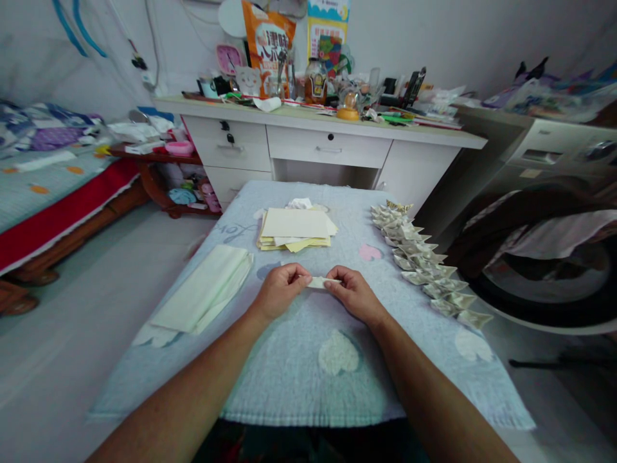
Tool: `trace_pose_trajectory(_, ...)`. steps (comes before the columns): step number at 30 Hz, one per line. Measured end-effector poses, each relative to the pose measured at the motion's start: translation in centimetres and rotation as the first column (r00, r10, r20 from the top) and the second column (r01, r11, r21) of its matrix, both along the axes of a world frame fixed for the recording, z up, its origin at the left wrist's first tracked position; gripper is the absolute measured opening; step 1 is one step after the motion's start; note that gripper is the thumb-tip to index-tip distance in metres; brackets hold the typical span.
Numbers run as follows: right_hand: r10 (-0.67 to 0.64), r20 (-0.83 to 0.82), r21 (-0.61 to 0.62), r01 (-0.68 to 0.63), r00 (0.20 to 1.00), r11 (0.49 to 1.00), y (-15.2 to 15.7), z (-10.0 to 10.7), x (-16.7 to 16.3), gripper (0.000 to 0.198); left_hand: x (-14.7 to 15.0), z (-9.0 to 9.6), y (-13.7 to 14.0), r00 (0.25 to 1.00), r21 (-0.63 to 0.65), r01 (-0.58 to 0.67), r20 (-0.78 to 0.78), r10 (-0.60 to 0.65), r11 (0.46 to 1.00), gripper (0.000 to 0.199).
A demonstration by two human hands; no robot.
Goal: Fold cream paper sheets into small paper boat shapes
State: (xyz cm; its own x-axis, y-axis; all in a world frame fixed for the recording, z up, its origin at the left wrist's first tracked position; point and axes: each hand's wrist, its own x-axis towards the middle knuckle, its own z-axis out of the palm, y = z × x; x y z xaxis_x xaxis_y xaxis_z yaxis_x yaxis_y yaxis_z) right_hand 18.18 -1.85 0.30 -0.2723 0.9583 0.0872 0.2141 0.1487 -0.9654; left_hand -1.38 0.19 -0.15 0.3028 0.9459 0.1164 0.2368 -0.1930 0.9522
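Between my two hands stretches a small folded strip of pale paper (317, 283), held just above the blue cloth (289, 360). My left hand (282, 287) pinches its left end between thumb and fingers. At the other end my right hand (354, 292) grips it the same way. Beyond the hands lies a stack of cream and yellow paper sheets (296, 225), with a crumpled white piece (299, 203) behind it. Larger pale folded sheets (205, 289) rest on the left. Along the right side stand rows of folded paper boats (419, 251), several in all.
A white desk (328, 145) crowded with a jar (315, 83), an orange snack bag (268, 48) and a pink clock (229, 59) stands behind the cloth-covered table. To the right is a washing machine (544, 148) with its door open; a bed (62, 193) is at left.
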Motion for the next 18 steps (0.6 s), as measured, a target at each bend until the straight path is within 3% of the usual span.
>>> trace_pose_trajectory(9, 0.007, 0.064, 0.073, -0.012, 0.998, 0.997, -0.24, 0.36, -0.39, 0.022, 0.46, 0.45, -0.32, 0.996, -0.004, 0.063, -0.064, -0.063, 0.998, 0.022)
trace_pose_trajectory(18, 0.004, -0.001, 0.039, -0.004, 1.000, 0.999, -0.13, 0.14, -0.13, 0.026, 0.20, 0.75, -0.18, 0.997, 0.031, 0.060, -0.053, -0.058, 0.998, 0.016)
